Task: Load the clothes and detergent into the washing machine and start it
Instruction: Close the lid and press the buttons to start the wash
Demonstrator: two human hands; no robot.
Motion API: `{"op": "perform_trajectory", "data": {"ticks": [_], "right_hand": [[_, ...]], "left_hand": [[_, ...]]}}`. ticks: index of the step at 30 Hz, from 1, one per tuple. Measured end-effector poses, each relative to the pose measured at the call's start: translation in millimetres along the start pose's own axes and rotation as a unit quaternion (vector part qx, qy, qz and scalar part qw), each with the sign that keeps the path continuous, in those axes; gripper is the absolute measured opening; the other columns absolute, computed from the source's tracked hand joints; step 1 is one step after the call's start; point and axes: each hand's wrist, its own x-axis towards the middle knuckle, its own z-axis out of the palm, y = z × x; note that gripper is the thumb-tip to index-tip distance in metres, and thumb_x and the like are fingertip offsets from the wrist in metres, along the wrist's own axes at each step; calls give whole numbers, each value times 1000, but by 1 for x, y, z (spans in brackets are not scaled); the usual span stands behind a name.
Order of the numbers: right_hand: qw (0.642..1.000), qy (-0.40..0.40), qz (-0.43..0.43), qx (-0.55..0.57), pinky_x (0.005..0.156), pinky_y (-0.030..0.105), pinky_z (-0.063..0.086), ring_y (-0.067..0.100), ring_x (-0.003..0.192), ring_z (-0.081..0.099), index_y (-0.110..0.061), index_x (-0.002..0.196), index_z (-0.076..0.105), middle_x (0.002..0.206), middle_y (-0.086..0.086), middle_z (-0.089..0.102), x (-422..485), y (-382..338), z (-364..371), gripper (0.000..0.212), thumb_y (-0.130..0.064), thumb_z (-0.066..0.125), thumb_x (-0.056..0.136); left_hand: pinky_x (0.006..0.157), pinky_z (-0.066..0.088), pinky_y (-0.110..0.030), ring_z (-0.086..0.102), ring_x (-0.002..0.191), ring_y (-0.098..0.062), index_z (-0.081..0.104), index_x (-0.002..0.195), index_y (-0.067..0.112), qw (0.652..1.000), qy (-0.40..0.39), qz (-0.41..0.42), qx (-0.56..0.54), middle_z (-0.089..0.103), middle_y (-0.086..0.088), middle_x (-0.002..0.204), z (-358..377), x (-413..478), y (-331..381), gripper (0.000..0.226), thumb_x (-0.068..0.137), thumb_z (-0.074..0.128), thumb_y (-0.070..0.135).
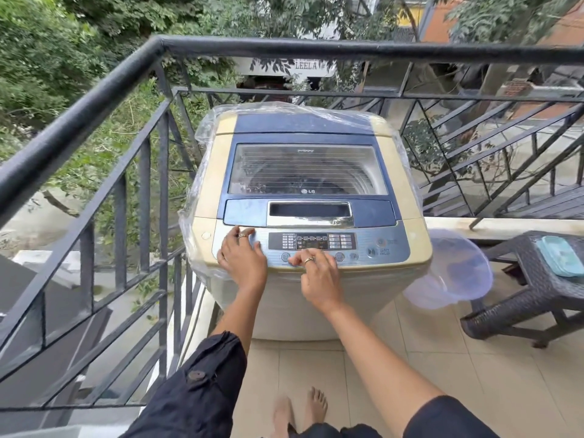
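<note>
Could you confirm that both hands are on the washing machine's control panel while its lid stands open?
Not quite: the head view shows the lid closed. Both the left hand and right hand are on the control panel.

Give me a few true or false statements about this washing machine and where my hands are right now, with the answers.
1. The washing machine lid is closed. True.
2. The left hand is lifting the lid. False: it rests flat on the control panel.
3. The right hand touches the panel's lower buttons. True.
4. The teal container sits on the machine. False: it lies on the wicker table.
</note>
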Motion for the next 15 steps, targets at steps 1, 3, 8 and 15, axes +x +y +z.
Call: {"op": "perform_trajectory", "data": {"ticks": [1,3,8,15], "right_hand": [[1000,-5,3,1,86,29,34,9,98,48,-21,89,60,91,-7,66,-1,0,1,41,-2,40,59],[1000,-14,0,4,87,32,38,10,103,48,-25,92,54,94,-7,66,-2,-3,3,42,-2,39,59],[1000,-15,19,-19,92,31,31,10,105,48,-29,95,49,92,-9,67,-2,-7,6,48,1,48,57],[995,25,2,-91,94,31,26,14,86,56,-26,92,58,78,-12,64,-8,-16,9,37,-7,35,70]], "left_hand": [[113,15,-41,34,136,-23,62,118,16,1000,0,0,2,42,-3,143,1,0,0,30,88,57,15],[114,15,-43,33,137,-23,61,119,17,1000,-2,2,2,42,-3,144,1,0,-1,31,89,56,15],[115,16,-46,32,138,-21,60,120,20,1000,-1,1,10,40,-1,145,3,-1,-2,32,89,55,17],[115,9,-50,27,141,-20,58,122,21,1000,-6,-8,12,36,1,148,7,-5,-1,32,91,51,17]]}}
